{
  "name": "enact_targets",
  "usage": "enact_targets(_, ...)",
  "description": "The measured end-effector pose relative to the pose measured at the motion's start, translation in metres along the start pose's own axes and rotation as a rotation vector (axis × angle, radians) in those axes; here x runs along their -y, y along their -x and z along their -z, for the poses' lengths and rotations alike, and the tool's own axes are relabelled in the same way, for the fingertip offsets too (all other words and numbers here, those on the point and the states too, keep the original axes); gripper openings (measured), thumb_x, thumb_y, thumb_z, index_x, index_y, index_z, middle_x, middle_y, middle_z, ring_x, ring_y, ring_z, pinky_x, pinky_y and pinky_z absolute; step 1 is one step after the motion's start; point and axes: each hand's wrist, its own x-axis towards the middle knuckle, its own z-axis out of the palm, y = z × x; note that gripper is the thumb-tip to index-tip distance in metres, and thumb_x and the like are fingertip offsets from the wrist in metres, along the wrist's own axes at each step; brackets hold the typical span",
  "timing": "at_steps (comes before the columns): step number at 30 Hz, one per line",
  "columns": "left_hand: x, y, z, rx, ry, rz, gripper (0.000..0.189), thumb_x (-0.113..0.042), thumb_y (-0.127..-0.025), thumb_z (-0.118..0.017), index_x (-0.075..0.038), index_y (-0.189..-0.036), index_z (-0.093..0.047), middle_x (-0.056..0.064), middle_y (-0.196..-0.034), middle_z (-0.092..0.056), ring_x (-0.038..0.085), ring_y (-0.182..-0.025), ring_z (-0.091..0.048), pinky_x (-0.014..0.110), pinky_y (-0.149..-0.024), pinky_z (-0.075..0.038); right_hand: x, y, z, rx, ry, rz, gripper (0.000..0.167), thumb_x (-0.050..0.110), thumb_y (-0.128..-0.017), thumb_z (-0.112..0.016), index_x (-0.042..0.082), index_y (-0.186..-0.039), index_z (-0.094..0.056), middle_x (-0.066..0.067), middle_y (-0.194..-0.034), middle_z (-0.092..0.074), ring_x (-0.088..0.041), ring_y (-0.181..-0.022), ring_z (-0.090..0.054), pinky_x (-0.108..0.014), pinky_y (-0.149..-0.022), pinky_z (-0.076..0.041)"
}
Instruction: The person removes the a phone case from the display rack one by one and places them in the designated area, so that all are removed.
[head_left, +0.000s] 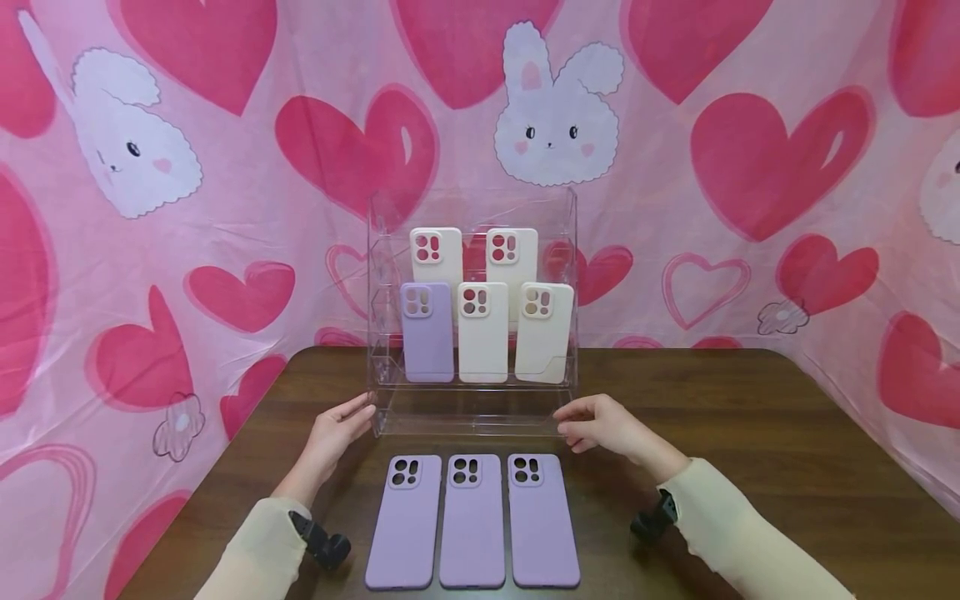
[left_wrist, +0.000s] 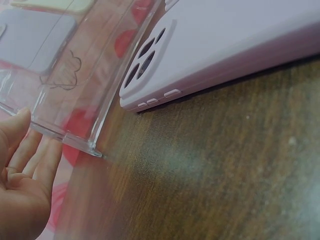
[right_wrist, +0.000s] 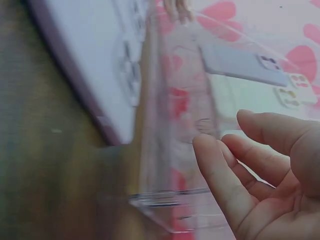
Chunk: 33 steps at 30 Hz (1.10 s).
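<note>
A clear acrylic tiered stand [head_left: 480, 425] stands upright on the table. In it are a purple phone case [head_left: 428, 346] and several white ones, such as the white phone case [head_left: 483, 342] beside it. My left hand [head_left: 341, 429] is at the stand's lower left side, its fingertips at the clear edge in the left wrist view. My right hand [head_left: 600, 425] is near the lower right corner, fingers gently bent and nothing between them. Three purple phone cases lie in a row before the stand: left case [head_left: 405, 533], middle case [head_left: 472, 533] and right case [head_left: 545, 533].
The brown wooden table [head_left: 720, 517] extends to both sides of the stand. Behind it hangs a pink cloth [head_left: 465, 158] with hearts and rabbits. A black wrist camera [head_left: 322, 546] is strapped at the left sleeve, another wrist camera [head_left: 654, 517] at the right.
</note>
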Motion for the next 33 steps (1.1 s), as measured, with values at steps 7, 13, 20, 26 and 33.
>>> enact_targets(7,0.001,0.000,0.002,0.008,-0.009,-0.002,0.051,-0.015,-0.092,-0.057,0.005,-0.136,-0.040,0.020,-0.138,-0.038,0.031,-0.120,-0.043,0.032,-0.095,-0.041,0.024,-0.006,0.014,-0.031,0.046,0.059,0.035,0.011,-0.086,-0.066,-0.012,-0.111,-0.058,-0.020,-0.089,-0.063,-0.037,-0.076,-0.062,-0.039,-0.067,-0.057)
enact_targets(13,0.001,-0.001,0.001,0.008,-0.005,-0.009,0.050,-0.014,-0.092,-0.057,0.005,-0.135,-0.040,0.020,-0.138,-0.039,0.031,-0.120,-0.044,0.033,-0.095,-0.041,0.047,-0.009,0.024,-0.079,0.057,0.087,0.039,0.010,-0.086,-0.066,-0.013,-0.115,-0.055,-0.017,-0.093,-0.063,-0.033,-0.079,-0.062,-0.038,-0.069,-0.057)
enact_targets(20,0.001,-0.001,0.001,0.004,0.006,-0.004,0.050,-0.014,-0.092,-0.058,0.006,-0.135,-0.040,0.020,-0.138,-0.039,0.031,-0.120,-0.043,0.033,-0.095,-0.042,0.069,-0.014,0.038,-0.122,0.066,0.138,0.044,0.011,-0.087,-0.064,-0.012,-0.121,-0.051,-0.031,-0.108,-0.056,-0.036,-0.084,-0.061,-0.037,-0.072,-0.056)
enact_targets(26,0.002,-0.001,0.001,0.009,0.010,-0.002,0.051,-0.014,-0.092,-0.058,0.006,-0.135,-0.040,0.020,-0.138,-0.038,0.031,-0.121,-0.042,0.032,-0.095,-0.041,0.082,-0.022,0.054,-0.197,0.043,0.183,0.045,0.011,-0.087,-0.065,-0.009,-0.124,-0.050,-0.031,-0.113,-0.055,-0.037,-0.089,-0.062,-0.036,-0.073,-0.056)
enact_targets(33,0.001,-0.002,0.002,0.011,0.005,0.000,0.051,-0.015,-0.092,-0.057,0.005,-0.135,-0.040,0.019,-0.139,-0.038,0.031,-0.120,-0.043,0.032,-0.095,-0.041,0.095,-0.030,0.067,-0.279,0.061,0.201,0.048,0.017,-0.086,-0.066,-0.003,-0.127,-0.049,-0.024,-0.114,-0.056,-0.037,-0.093,-0.061,-0.035,-0.073,-0.056)
